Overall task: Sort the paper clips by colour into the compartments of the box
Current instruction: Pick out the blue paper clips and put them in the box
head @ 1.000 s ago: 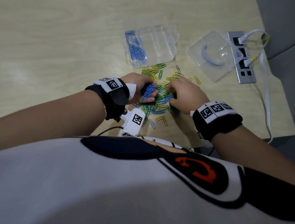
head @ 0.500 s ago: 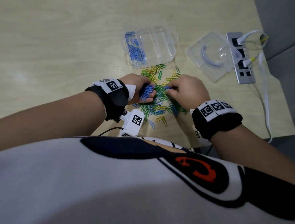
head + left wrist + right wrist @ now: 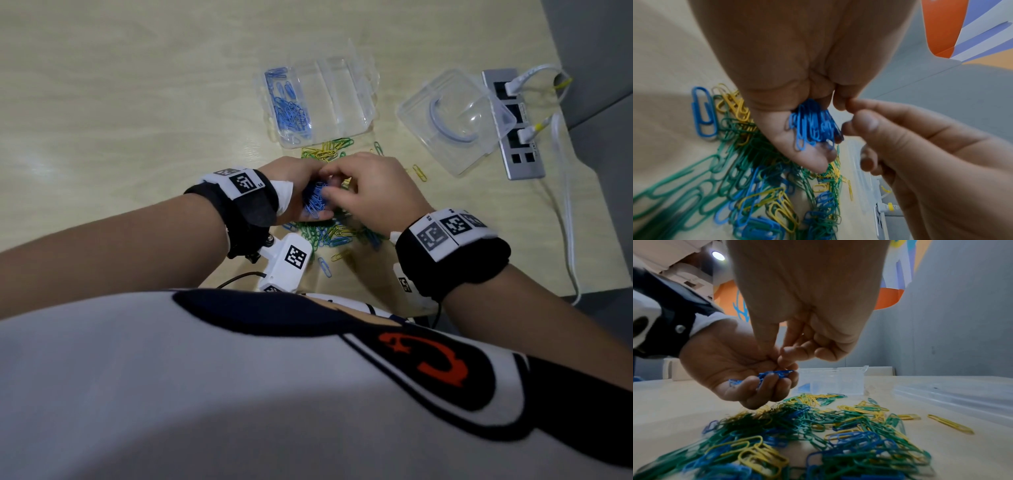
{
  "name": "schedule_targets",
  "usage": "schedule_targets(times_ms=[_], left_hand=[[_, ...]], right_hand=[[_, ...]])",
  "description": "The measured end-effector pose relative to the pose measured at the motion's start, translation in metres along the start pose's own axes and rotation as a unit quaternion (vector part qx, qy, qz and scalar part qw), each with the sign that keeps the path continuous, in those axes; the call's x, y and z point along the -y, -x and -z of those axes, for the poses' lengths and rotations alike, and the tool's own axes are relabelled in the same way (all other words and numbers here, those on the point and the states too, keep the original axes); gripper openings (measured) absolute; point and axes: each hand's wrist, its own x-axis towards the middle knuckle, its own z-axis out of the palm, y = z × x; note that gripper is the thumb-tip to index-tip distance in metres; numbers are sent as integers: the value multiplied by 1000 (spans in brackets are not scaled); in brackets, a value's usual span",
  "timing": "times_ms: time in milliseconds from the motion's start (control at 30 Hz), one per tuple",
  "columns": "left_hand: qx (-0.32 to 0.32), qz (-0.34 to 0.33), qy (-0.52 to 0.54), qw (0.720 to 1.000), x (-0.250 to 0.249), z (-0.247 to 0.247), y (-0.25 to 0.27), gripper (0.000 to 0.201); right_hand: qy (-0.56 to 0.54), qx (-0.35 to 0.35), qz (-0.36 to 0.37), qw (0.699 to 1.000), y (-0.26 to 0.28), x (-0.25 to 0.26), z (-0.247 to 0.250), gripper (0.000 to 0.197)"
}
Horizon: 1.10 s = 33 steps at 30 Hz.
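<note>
Since the earlier frames the right hand (image 3: 373,192) had left the pile (image 3: 337,233) and come across to the left hand (image 3: 301,195), its fingertips (image 3: 786,357) pinched together over the cupped palm; whether a clip was between them could not be told. The left hand's fingers were curled round a bunch of blue clips (image 3: 813,126), held just above the pile. The box (image 3: 322,106) stood beyond on the table (image 3: 137,102), with blue clips only in its left compartment and the other compartments bare.

The clips looked light, thin, stiff bent wire with a smooth coloured coat, probably slippery and apt to hook into each other. A single one would best be pinched across its flat loops. The box and the lid (image 3: 452,120) were clear hard plastic; the table was pale wood grain.
</note>
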Motion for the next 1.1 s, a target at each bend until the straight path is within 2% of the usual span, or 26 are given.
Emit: schedule_targets(times_ms=[33, 67, 133, 167, 267, 333, 467, 567, 667, 933, 1100], left_hand=[[15, 13, -6, 1000, 0, -1, 1, 20], [32, 42, 42, 998, 0, -2, 2, 18], [53, 33, -20, 998, 2, -3, 4, 29], [68, 43, -30, 996, 3, -3, 1, 32], [70, 23, -54, 996, 3, 4, 0, 31], [78, 17, -63, 995, 3, 9, 0, 30], [89, 7, -65, 994, 3, 15, 0, 31], [96, 5, -59, 994, 3, 19, 1, 31], [97, -1, -53, 994, 4, 20, 2, 32], [59, 12, -63, 996, 4, 16, 0, 36], [50, 20, -69, 996, 3, 12, 3, 42]], right_hand=[[-18, -14, -2, 1000, 0, 0, 1, 23], [-35, -37, -15, 999, 0, -2, 2, 21], [-33, -80, -64, 994, 0, -11, 7, 19], [-3, -79, -89, 993, 0, -17, 9, 18], [89, 29, -127, 987, 4, -31, 9, 17], [92, 79, -109, 987, 8, -31, 2, 22], [116, 82, -73, 987, 7, -24, -16, 35], [186, 70, -56, 978, 3, -24, -19, 26], [204, 38, -62, 976, 0, -27, -17, 17], [210, 57, -46, 975, 0, -28, -18, 21], [192, 19, -56, 980, -1, -25, -13, 24]])
